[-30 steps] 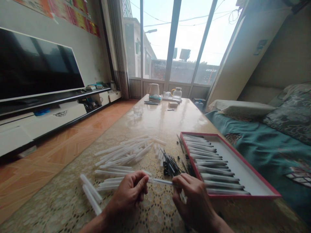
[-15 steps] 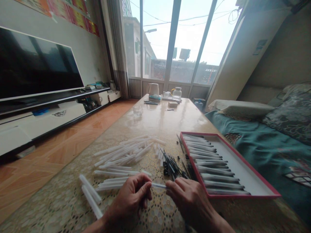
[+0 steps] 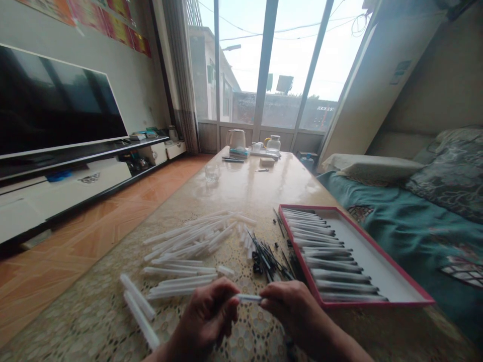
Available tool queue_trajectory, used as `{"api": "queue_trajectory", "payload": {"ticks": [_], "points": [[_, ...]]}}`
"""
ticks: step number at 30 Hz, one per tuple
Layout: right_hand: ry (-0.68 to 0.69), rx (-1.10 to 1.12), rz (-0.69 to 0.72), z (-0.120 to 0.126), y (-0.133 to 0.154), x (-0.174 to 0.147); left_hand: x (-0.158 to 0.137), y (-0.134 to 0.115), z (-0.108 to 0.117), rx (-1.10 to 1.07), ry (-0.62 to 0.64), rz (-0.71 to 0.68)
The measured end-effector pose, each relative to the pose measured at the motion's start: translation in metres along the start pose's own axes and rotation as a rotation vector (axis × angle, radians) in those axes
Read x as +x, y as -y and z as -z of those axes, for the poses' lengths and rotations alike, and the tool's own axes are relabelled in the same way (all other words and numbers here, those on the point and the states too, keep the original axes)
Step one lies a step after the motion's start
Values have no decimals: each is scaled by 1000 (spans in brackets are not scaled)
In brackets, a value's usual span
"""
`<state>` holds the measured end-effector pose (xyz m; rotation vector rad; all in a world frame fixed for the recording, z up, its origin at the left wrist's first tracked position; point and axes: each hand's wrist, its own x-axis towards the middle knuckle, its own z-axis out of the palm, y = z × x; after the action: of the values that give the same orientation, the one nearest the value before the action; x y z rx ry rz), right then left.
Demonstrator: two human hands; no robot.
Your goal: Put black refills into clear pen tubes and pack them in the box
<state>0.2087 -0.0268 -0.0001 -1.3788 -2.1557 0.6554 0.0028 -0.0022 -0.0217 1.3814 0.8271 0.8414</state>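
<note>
Between my two hands stretches a slim whitish pen barrel (image 3: 249, 298), held level above the table. My left hand (image 3: 211, 314) is closed on its left end, thumb against the fingers. On the other end, the fingers of my right hand (image 3: 290, 306) pinch it; both tips are hidden by the fingers. To the left lies a loose heap of white pen barrels (image 3: 188, 239). Just beyond my right hand are thin black refills (image 3: 266, 256) and small black caps (image 3: 257, 264). A red-rimmed box lid (image 3: 381, 246) at right holds a row of pens (image 3: 326, 251) with dark ends.
The long table (image 3: 260, 188) has a patterned cover. At its far end stand a kettle (image 3: 236, 138), a glass jug (image 3: 273, 145) and a small box (image 3: 267, 162). A drinking glass (image 3: 212, 175) is at the left edge. A sofa (image 3: 373, 201) borders the right side.
Both hands have come slightly nearer to me with the pen barrel still between them. My right hand's fingers have shifted on its end. The piles and the box lid look unchanged.
</note>
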Motion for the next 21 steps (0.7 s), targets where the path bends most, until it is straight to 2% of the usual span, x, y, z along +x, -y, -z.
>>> {"api": "queue_trajectory", "payload": {"ticks": [4,9,11,13,16,18,21], "points": [[10,22,-20,0,0,0,2,3,0,49,2,-40],[-31,-129,27,11,-3,2,12,8,3,-56,-68,8],[-119,-274,22,25,-10,2,14,8,4,-46,-97,6],[-275,-492,-10,44,-23,0,15,6,5,-27,-126,25],[-425,-766,-121,71,-49,-6,16,4,6,-28,-165,62],[-534,-858,-217,83,-67,-12,16,4,6,-39,-172,78],[-572,-913,-277,90,-88,-21,17,4,6,-38,-173,85]]}}
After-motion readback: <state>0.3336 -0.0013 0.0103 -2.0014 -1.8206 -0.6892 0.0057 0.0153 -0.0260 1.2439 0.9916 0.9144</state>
